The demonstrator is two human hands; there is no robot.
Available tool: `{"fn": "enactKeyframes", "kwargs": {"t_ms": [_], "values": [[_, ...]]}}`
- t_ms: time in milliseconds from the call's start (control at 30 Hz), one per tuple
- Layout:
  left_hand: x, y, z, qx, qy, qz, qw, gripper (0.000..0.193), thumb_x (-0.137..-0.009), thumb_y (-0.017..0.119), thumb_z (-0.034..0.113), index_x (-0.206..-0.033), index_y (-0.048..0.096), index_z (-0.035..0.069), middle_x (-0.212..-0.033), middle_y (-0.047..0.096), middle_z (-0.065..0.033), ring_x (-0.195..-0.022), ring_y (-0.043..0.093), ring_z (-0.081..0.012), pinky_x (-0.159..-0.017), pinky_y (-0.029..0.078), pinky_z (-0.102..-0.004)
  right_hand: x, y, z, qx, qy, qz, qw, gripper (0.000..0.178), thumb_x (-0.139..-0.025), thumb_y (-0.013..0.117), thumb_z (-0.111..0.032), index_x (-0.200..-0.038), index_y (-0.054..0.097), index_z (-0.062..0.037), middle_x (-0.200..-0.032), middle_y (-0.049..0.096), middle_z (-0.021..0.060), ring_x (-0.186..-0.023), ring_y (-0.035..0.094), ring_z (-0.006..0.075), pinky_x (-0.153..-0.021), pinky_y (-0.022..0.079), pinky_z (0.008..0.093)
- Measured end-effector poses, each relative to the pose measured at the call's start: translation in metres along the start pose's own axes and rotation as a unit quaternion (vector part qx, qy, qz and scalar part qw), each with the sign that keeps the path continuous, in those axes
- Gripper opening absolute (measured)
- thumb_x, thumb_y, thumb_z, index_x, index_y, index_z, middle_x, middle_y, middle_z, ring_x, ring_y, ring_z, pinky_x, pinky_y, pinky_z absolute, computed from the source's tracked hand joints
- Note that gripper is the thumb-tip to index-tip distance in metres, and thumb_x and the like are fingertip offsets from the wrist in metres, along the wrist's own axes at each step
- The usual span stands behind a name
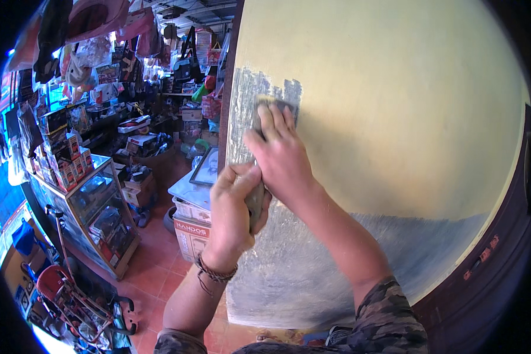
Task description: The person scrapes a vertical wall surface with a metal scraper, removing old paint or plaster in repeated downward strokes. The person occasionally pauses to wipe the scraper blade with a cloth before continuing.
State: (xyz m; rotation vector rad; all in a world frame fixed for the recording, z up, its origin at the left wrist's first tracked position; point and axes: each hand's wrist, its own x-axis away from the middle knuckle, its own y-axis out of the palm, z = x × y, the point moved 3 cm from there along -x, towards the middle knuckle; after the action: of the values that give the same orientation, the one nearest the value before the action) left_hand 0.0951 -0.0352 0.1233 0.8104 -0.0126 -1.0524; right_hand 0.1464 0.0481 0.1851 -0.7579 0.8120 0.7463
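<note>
A pale yellow panel (395, 106) stands upright before me, its lower part grey and streaked. Along its left edge runs a rough grey textured strip (242, 112). Against that strip lies a long-handled tool (255, 207) with a flat, dark head; blur and my hands hide what kind it is. My left hand (235, 197) is closed round the handle, thumb on top, a braided bracelet at the wrist. Higher up, my right hand (280, 150) presses on the tool's head, its fingers bent over it and slightly blurred.
Left of the panel are a glass display case (97, 206) topped with small boxes, a cardboard box (193, 239), and a framed picture (206, 168). A folded wheeled frame (79, 301) stands on the red tiled floor (159, 274). Caps and bags (94, 35) hang overhead.
</note>
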Motion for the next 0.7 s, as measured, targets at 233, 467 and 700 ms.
{"fn": "enactKeyframes", "kwargs": {"t_ms": [233, 467, 700], "values": [[-0.007, 0.0, 0.006, 0.004, 0.011, 0.003, 1.0, 0.015, -0.096, 0.055, 0.02, -0.097, 0.052, 0.005, -0.068, 0.056, -0.006, -0.044, 0.05, -0.0103, -0.031, 0.032, -0.0209, -0.004, 0.006, 0.007, -0.011, 0.004, -0.015, 1.0, 0.022, -0.081, 0.056, -0.015, -0.098, 0.063, -0.0013, -0.126, 0.05, 0.0338, -0.12, 0.048, 0.0485, -0.109, 0.031, 0.0566], [-0.004, -0.002, 0.007, -0.017, -0.055, 0.022, 0.998, 0.017, -0.096, 0.056, 0.02, -0.097, 0.051, 0.004, -0.066, 0.056, -0.0071, -0.041, 0.048, -0.0108, -0.031, 0.029, -0.021, -0.003, 0.007, 0.003, 0.009, 0.019, -0.033, 0.999, 0.017, -0.081, 0.059, -0.016, -0.09, 0.056, -0.0018, -0.128, 0.05, 0.0313, -0.124, 0.047, 0.0483, -0.108, 0.035, 0.0563], [-0.008, 0.001, 0.011, -0.004, 0.004, -0.027, 1.0, 0.017, -0.096, 0.057, 0.02, -0.1, 0.051, 0.005, -0.066, 0.055, -0.0077, -0.041, 0.045, -0.0105, -0.031, 0.028, -0.0221, -0.007, 0.001, 0.005, -0.002, 0.0, 0.025, 1.0, 0.017, -0.081, 0.058, -0.011, -0.095, 0.059, -0.002, -0.127, 0.051, 0.0316, -0.122, 0.049, 0.0477, -0.107, 0.036, 0.0567]]}}
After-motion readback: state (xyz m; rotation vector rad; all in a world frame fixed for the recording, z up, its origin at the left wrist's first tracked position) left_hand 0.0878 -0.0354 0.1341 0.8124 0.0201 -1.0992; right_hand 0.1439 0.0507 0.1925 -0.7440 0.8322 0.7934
